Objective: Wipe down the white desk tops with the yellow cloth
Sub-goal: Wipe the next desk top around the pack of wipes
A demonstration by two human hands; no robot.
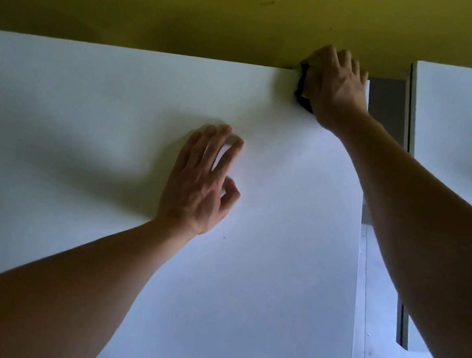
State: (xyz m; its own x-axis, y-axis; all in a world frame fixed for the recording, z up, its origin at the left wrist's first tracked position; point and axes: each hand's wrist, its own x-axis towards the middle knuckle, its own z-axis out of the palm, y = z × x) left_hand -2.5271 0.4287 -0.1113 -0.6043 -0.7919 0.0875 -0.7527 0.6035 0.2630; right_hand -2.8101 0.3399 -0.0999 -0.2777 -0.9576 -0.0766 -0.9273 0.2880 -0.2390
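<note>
Nearest me, my left hand point(202, 183) rests on the middle of the white worktop point(83, 133), its fingers point(214, 142) straight and slightly spread, holding nothing. Farther off, at the back right corner against the yellow wall point(162, 1), my right hand point(337, 87) presses down on the cloth point(303, 92), fingers curled over it. The cloth is bunched and mostly hidden, looking dark in shadow. A second white worktop point(464, 120) stands apart to the right.
</note>
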